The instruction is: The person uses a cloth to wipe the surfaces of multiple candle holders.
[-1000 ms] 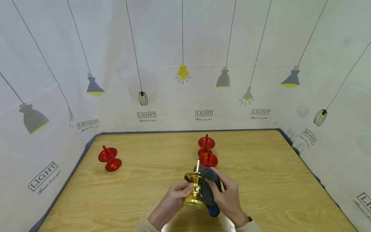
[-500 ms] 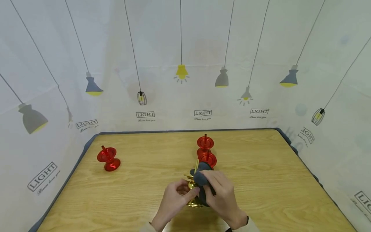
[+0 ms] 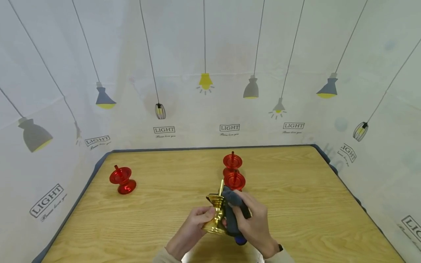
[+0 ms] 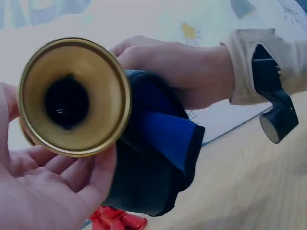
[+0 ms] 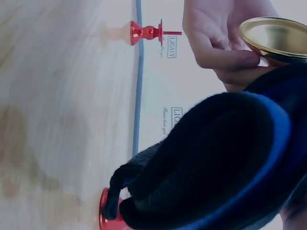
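A shiny gold candle holder (image 3: 217,216) with a thin upright spike is held up near the table's front, leaning slightly right at the top. My left hand (image 3: 192,228) grips it from the left, thumb on its stem; the left wrist view shows its round hollow base (image 4: 108,96). Against its right side my right hand (image 3: 254,223) pinches a dark grey cloth (image 3: 232,213) with blue parts, bunched and folded. In the right wrist view the cloth (image 5: 201,158) covers much of the picture, below the gold base rim (image 5: 276,36).
Two red candle holders (image 3: 232,160) (image 3: 235,181) stand one behind the other just beyond my hands. Another red one (image 3: 126,186) stands at the left of the wooden table (image 3: 164,208). A white curtain with printed lamps (image 3: 184,91) rises behind the table and along both sides.
Half a second ago the left fingers wrapped higher and nearer the cloth; now the left hand sits lower left and more of the gold holder shows. The cloth's blue end shows again below the right hand.
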`<state>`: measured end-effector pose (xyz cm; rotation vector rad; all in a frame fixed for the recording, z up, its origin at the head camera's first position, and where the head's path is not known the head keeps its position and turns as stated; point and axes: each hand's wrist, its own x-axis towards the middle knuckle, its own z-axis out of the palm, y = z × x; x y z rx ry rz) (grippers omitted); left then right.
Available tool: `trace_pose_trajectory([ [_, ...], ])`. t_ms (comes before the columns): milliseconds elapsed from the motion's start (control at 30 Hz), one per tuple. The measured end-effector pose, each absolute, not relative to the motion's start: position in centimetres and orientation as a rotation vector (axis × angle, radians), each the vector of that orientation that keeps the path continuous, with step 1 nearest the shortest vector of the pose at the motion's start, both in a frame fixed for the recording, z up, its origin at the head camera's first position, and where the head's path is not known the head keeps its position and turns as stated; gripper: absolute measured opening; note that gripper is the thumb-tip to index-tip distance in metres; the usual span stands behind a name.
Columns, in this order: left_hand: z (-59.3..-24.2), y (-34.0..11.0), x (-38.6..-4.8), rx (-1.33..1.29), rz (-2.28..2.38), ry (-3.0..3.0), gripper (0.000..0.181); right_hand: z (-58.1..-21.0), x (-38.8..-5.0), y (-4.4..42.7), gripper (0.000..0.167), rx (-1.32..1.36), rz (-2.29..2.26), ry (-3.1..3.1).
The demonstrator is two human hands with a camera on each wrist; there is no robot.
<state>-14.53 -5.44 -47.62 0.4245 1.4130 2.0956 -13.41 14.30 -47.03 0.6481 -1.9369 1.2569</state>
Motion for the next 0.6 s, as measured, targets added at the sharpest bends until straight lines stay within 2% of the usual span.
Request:
trace_pose_trajectory([
  [200,-47.5,-5.3,-14.4,0.325,2.011,1.655,0.025,-47.1,-13.8,14.4,0.019,0.724,1.009,-1.907],
  [333,-47.5,-5.0,-14.2,0.248,1.944,1.935,0.044,-47.0,-14.0,14.2,0.031,0.77,0.851,-1.929],
  [600,-48.2,-5.5,-14.5,0.266,1.97,2.006,0.027,-47.0,-14.0,13.3,0.029,0.824,0.839,-1.924],
])
